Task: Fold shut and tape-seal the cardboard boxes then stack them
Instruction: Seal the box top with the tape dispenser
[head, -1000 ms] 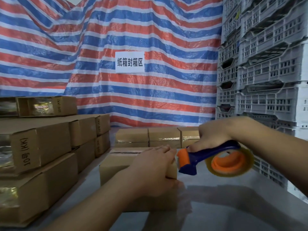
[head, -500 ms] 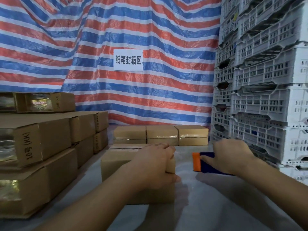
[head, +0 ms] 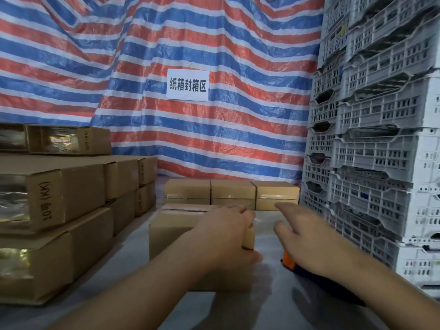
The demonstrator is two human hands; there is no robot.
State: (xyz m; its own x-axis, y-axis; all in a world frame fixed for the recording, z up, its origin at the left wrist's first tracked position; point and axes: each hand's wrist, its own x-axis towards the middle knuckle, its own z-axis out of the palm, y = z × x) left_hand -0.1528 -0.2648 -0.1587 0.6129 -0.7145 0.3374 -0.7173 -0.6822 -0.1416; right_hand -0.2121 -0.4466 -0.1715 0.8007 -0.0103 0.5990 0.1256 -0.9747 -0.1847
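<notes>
A closed cardboard box (head: 171,232) lies on the grey table in front of me. My left hand (head: 223,234) grips its right end, fingers curled over the top edge and thumb on the near side. My right hand (head: 302,236) hovers to the right of the box with fingers spread and holds nothing. Under that wrist the orange and blue tape dispenser (head: 289,262) lies on the table, mostly hidden by the hand and arm.
Three taped boxes (head: 232,194) stand in a row at the back. A stack of sealed boxes (head: 59,201) fills the left side. White plastic crates (head: 381,151) tower on the right. A striped tarp (head: 190,129) with a paper sign hangs behind.
My right hand set the tape dispenser down on the table and let go of it, then lifted with fingers spread. My left hand stayed on the box.
</notes>
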